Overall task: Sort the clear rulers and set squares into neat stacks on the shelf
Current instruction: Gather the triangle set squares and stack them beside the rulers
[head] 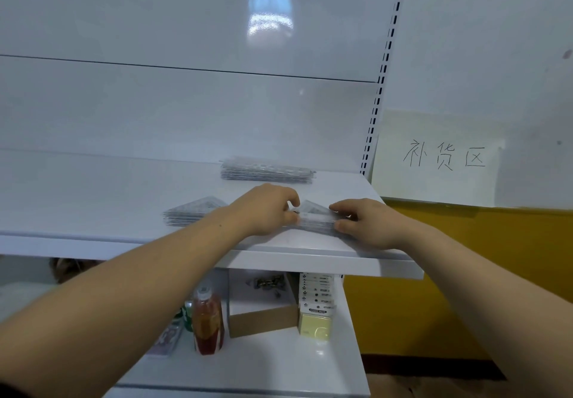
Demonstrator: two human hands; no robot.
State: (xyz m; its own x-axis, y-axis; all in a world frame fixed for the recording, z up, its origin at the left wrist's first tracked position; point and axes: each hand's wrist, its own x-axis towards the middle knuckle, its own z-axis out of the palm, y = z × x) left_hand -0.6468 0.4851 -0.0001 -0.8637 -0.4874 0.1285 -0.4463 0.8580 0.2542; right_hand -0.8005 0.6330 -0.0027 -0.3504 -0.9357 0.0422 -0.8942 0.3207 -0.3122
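On the white shelf (93, 199) lie three piles of clear plastic. A stack of straight rulers (266, 169) sits at the back. A stack of set squares (193, 211) lies at the front left. Between my hands is a third stack of set squares (314, 214) near the front right. My left hand (266, 210) grips its left end with thumb and fingers. At the stack's right end, my right hand (362, 220) pinches it the same way. The stack rests on the shelf.
The shelf's front edge (279, 261) runs just below my hands. On the lower shelf stand a red drink bottle (207, 320), a brown cardboard box (263, 317) and yellow sticky notes (314, 324). A paper sign (440, 155) hangs on the wall at right.
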